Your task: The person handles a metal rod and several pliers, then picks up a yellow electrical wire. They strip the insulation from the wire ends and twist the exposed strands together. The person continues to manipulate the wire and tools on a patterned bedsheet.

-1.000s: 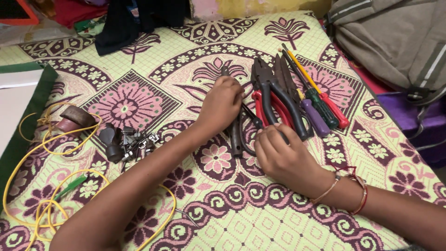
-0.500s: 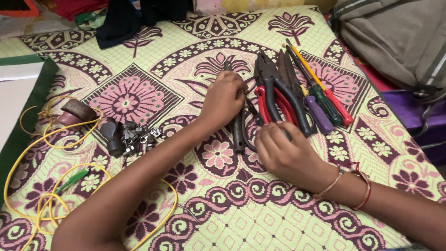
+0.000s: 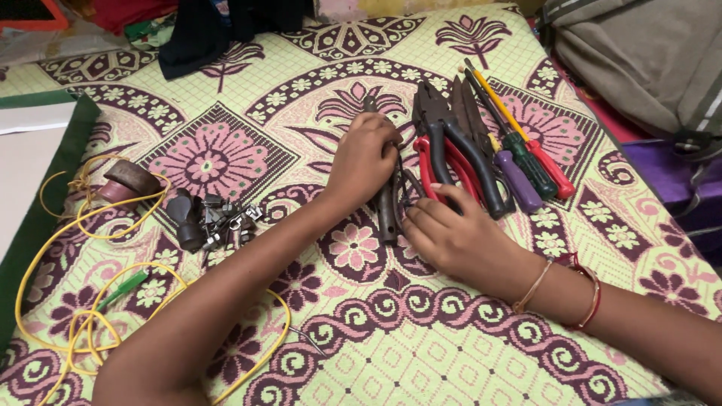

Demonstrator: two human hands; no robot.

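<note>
While the left hand (image 3: 366, 156) curled loosely over the dark pliers' (image 3: 389, 207) head, their handles ran lengthwise toward the right hand (image 3: 459, 239), whose half-open fingers touched them, just left of the red pliers (image 3: 444, 162).

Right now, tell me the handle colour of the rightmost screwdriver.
Red, on the rightmost screwdriver, clearest in the head view.

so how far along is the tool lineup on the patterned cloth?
Looks done: black-handled pliers and three screwdrivers lie side by side. In hand: left hand and right hand on a dark metal tool. Left: yellow wire, small metal parts lie apart.
</note>
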